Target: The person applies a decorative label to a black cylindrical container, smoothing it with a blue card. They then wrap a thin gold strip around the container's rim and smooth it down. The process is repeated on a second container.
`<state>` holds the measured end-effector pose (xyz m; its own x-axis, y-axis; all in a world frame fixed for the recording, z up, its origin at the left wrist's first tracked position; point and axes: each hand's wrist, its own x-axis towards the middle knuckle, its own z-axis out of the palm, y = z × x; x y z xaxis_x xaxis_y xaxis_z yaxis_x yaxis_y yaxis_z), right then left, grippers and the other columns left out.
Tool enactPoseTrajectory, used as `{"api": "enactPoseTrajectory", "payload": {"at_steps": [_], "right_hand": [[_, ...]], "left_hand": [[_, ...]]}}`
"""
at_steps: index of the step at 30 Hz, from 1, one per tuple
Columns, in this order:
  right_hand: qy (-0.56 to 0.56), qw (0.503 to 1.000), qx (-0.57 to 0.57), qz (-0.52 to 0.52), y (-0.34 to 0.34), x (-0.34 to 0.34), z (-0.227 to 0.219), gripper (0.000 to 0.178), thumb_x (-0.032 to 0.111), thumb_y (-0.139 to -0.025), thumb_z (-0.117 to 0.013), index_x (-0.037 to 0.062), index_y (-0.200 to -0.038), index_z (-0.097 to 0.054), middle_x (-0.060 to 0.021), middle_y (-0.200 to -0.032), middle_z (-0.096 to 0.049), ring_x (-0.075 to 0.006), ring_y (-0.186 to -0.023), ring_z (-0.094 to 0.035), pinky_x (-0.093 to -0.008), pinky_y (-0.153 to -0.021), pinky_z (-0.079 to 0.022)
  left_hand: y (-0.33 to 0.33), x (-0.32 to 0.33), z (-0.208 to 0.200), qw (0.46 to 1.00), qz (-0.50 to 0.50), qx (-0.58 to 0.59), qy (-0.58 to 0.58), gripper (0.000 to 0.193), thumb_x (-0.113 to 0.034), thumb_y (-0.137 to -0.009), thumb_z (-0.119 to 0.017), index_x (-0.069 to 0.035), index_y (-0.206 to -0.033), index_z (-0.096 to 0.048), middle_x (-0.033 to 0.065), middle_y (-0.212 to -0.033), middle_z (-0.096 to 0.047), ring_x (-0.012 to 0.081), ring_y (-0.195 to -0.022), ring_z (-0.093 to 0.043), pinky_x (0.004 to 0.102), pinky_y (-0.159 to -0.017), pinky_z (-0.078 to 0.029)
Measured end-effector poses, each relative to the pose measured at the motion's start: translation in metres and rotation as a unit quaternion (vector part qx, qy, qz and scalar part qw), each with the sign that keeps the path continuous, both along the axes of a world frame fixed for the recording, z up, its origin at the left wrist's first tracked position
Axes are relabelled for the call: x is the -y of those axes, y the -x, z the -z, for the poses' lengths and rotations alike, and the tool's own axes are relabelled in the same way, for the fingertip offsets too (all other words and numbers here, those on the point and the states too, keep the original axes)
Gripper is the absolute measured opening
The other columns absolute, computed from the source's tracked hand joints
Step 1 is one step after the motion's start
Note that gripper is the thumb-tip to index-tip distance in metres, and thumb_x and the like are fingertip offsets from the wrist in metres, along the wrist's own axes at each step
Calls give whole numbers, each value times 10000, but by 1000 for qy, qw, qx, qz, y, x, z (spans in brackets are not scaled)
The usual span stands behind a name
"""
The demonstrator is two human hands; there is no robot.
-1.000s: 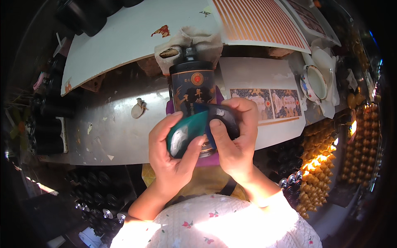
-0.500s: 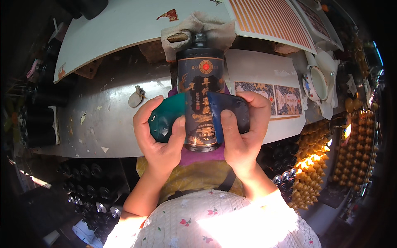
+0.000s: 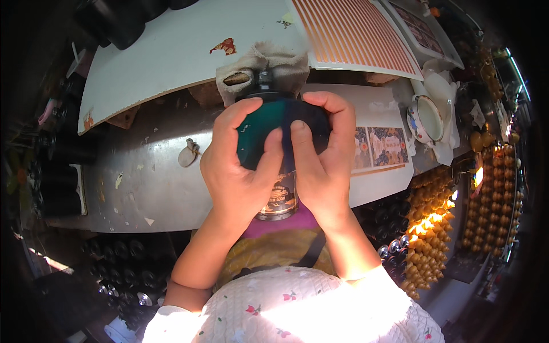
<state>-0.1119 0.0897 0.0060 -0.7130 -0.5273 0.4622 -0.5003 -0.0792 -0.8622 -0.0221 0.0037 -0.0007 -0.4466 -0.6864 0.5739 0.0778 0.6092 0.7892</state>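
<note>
A dark bottle (image 3: 280, 200) with a black and copper printed label lies in front of me, its neck pointing away against a cream cloth (image 3: 286, 57). My left hand (image 3: 234, 166) grips a flat green scraper (image 3: 251, 137) between thumb and fingers. In my right hand (image 3: 329, 171) is a dark blue scraper (image 3: 315, 117), held the same way. Both scrapers lie over the upper part of the bottle, side by side and meeting at its middle. They hide most of the label; its lower end shows between my wrists.
A metal table (image 3: 143, 188) holds a small pale stone-like piece (image 3: 187, 154). Printed labels (image 3: 388, 146) and an enamel pot (image 3: 426, 117) sit to the right. Beyond are a white board (image 3: 154, 63) and a striped sheet (image 3: 354, 34). Dark bottles (image 3: 126, 251) and gold ones (image 3: 426, 257) stand below.
Both hands have moved up the bottle toward its neck and closer together. The scrapers, earlier apart at the bottle's sides, now meet over it.
</note>
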Motion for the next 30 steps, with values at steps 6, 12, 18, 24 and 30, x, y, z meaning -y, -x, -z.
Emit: {"api": "enactPoseTrajectory", "payload": {"at_steps": [6, 12, 18, 24, 30], "right_hand": [[19, 996, 88, 22, 2, -12, 10, 296, -26, -927, -561, 15, -1215, -507, -68, -1049, -545, -140, -925, -542, -292, -828, -466], [15, 989, 145, 18, 7, -21, 36, 302, -17, -930, -565, 18, -1223, -502, -61, -1131, -506, -121, -1019, -491, -259, -911, -410], [34, 976, 216, 24, 4, -21, 39, 315, 15, -944, -586, 16, -1246, -497, -63, -1153, -520, -121, -1026, -504, -260, -932, -416], [80, 982, 167, 24, 14, -16, 24, 318, -15, -930, -620, 7, -1227, -506, -61, -1115, -572, -99, -982, -537, -247, -903, -441], [87, 980, 179, -13, 2, -16, 16, 269, -8, -909, -667, 2, -1141, -531, -44, -1047, -601, -84, -926, -552, -235, -852, -462]], "left_hand": [[-8, 6, 10, 987, 17, -43, -154, 402, 42, -848, -693, -26, -1221, -557, 45, -1160, -558, 121, -1000, -566, 260, -902, -461], [-15, 7, 22, 957, -22, -68, -281, 372, 1, -885, -682, -53, -1229, -549, 44, -1162, -554, 107, -1023, -544, 253, -902, -458], [-33, 15, 37, 932, -18, 2, -361, 343, -17, -907, -659, -47, -1229, -545, 53, -1167, -558, 112, -1021, -549, 263, -905, -465], [-39, 6, 13, 983, 19, -117, -142, 364, -30, -898, -686, -58, -1238, -559, 33, -1163, -554, 92, -993, -547, 238, -867, -461], [-37, -11, 29, 986, 20, -57, -154, 407, 14, -858, -719, -26, -1225, -547, 42, -1128, -581, 112, -1001, -581, 260, -882, -479]]}}
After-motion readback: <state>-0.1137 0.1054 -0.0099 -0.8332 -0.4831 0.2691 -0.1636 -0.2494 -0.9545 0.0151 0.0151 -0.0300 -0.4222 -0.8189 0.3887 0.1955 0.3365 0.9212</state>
